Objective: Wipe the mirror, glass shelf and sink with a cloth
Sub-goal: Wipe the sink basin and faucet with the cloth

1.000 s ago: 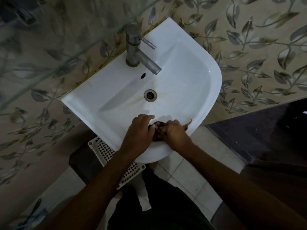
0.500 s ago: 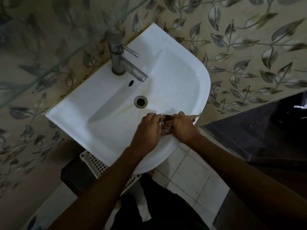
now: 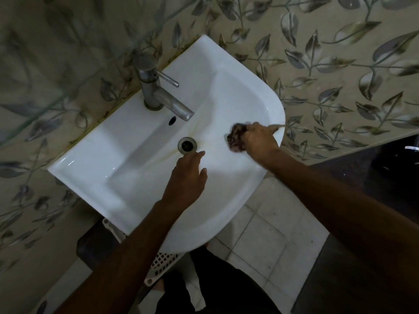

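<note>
A white sink (image 3: 95,164) hangs on the leaf-patterned wall, with yellowish stains around its drain (image 3: 187,145). My right hand (image 3: 258,141) grips a dark bunched cloth (image 3: 237,138) and presses it on the right inner side of the basin, near the rim. A thin strand of the cloth sticks out past the hand. My left hand (image 3: 188,177) hovers over the front of the basin just below the drain, fingers loosely apart and holding nothing. The edge of the glass shelf (image 3: 45,107) crosses the upper left, blurred. The mirror is out of view.
A metal tap (image 3: 158,94) with a thin lever stands at the back of the sink, its spout pointing over the drain. A white lattice basket (image 3: 158,261) sits under the sink on a dark stool. Pale floor tiles (image 3: 267,243) lie to the right, beside a dark slab (image 3: 374,168).
Both hands squeezed the cloth together at the front rim before. Now they have parted: the right hand carried the cloth to the basin's right side, and the left hand let go.
</note>
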A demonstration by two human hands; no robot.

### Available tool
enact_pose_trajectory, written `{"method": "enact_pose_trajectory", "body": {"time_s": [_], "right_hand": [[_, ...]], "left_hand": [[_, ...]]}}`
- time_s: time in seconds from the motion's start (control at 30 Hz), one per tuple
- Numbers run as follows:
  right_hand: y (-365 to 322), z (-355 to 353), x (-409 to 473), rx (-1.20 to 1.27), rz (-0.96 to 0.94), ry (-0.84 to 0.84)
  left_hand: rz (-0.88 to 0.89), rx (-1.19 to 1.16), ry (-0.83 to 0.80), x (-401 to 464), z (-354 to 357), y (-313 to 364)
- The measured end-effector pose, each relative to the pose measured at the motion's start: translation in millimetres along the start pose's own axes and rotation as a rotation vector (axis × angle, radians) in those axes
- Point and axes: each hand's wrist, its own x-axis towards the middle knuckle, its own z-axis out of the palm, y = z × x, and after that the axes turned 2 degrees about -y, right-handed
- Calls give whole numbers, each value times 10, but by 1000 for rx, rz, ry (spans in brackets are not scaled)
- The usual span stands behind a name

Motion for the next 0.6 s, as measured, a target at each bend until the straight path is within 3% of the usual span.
{"method": "enact_pose_trajectory", "body": {"time_s": [0.1,0.17,0.3,0.43,0.53,0.6], "right_hand": [[-111,-4,-110,-109,-108,-107],[9,-19,9,-132,-115,-24],[184,-17,314,-111,-1,84],[-121,129,262,2,112,103],[-431,408,87,137,-45,15],[-514,529,27,42,-201,-47]], "left_hand": [[-14,2,-16,117,28,26],[-12,1,-25,173,53,54],[-10,9,-34,244,69,75],[-70,-11,-39,273,64,3],[-91,-5,-36,278,49,-68],[-99,21,-39,246,17,-128]]}}
